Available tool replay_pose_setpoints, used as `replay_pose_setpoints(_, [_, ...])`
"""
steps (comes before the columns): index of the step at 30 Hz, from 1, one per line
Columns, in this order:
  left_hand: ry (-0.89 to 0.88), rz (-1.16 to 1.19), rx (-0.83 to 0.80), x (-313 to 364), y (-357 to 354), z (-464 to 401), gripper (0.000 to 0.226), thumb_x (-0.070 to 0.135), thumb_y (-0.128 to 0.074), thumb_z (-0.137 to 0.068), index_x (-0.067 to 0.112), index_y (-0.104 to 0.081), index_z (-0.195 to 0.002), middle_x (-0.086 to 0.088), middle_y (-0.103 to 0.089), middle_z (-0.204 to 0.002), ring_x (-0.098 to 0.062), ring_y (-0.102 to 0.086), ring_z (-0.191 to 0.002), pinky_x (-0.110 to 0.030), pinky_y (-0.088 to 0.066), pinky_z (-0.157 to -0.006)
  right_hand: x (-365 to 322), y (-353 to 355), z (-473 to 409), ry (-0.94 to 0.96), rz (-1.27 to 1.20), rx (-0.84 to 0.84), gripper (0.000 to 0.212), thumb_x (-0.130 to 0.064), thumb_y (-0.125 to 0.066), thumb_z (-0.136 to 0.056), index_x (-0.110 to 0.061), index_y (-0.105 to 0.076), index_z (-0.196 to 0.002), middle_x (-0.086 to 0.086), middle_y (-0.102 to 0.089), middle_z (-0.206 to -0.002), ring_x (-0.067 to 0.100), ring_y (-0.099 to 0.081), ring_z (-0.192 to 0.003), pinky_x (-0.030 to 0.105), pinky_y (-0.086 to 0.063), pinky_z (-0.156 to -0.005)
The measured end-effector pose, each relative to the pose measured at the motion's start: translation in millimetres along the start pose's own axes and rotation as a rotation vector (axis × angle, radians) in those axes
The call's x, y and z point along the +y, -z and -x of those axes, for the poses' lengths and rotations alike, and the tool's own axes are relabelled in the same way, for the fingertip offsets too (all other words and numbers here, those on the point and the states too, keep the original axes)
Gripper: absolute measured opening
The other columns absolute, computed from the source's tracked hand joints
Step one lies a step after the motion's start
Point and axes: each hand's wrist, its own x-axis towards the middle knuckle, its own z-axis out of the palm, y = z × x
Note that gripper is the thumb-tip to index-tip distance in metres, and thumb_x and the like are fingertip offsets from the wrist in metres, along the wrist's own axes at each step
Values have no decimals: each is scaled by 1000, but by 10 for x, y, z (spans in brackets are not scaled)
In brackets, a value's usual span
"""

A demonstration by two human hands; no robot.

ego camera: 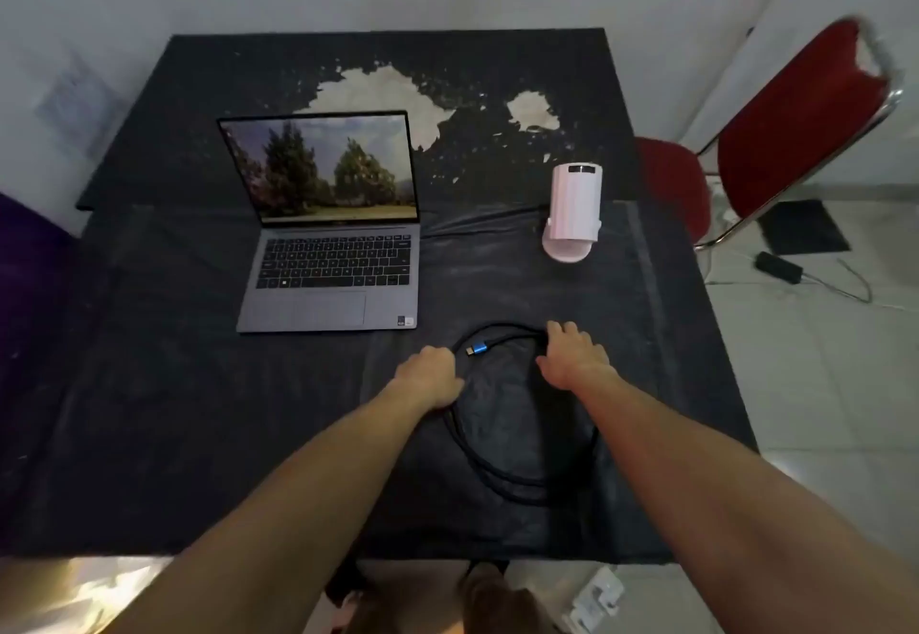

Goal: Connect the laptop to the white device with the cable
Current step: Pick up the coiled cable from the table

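Note:
An open grey laptop [330, 255] with a tree picture on its screen stands at the middle left of the black-covered table [199, 409]. The white device [573, 213] stands upright on a round base to the laptop's right. A black cable [502, 472] lies coiled near the front, its blue plug [478, 348] pointing left. My left hand [431, 377] is closed over the coil's left side. My right hand [574, 355] rests on the coil's far right side, fingers curled onto the cable.
A red chair [795, 136] stands past the table's right edge, with a dark adapter [778, 267] and wires on the tiled floor. White worn patches [378, 96] mark the table cover at the back. A purple object [25, 275] sits at the left edge.

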Motion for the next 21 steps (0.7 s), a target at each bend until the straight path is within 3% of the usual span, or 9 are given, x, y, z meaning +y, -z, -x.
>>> replay_pose_setpoints(7, [197,18,27,50,-328,-39,40,42,-71,-85,11,-62,-108,-8,-61,-109,-29,-61,-99,-38,-51,-78,62,-244,-146,-36,24,86,40,-17,-56,-96,-13,-43,-134,10,-44,-136,31,-47,-124,45,-44,-96])
replay_pose_setpoints(14, [168,-58,79,133,-511,-97,17,24,-61,-92,11,-62,-102,-9,-63,-106,-29,-62,-95,-37,-48,-72,55,-302,-223,-79,16,154,43,-3,-59,-90,-15,-42,-128,10,-49,-130,29,-51,-119,44,-47,-93])
replay_pose_setpoints(18, [93,140,155,131,-406,-121,17,28,-53,-94,12,-58,-97,-8,-61,-99,-29,-62,-89,-36,-45,-67,64,-259,-248,-67,-108,74,39,-5,-54,-93,-11,-40,-130,14,-46,-131,33,-53,-117,45,-48,-90])
replay_pose_setpoints(21, [38,450,227,97,-115,-156,22,35,-54,-96,14,-53,-91,-7,-61,-88,-27,-60,-84,-34,-41,-65,73,-66,-285,-60,-302,-8,35,-13,-47,-96,-8,-46,-130,18,-46,-135,41,-55,-118,45,-46,-95])
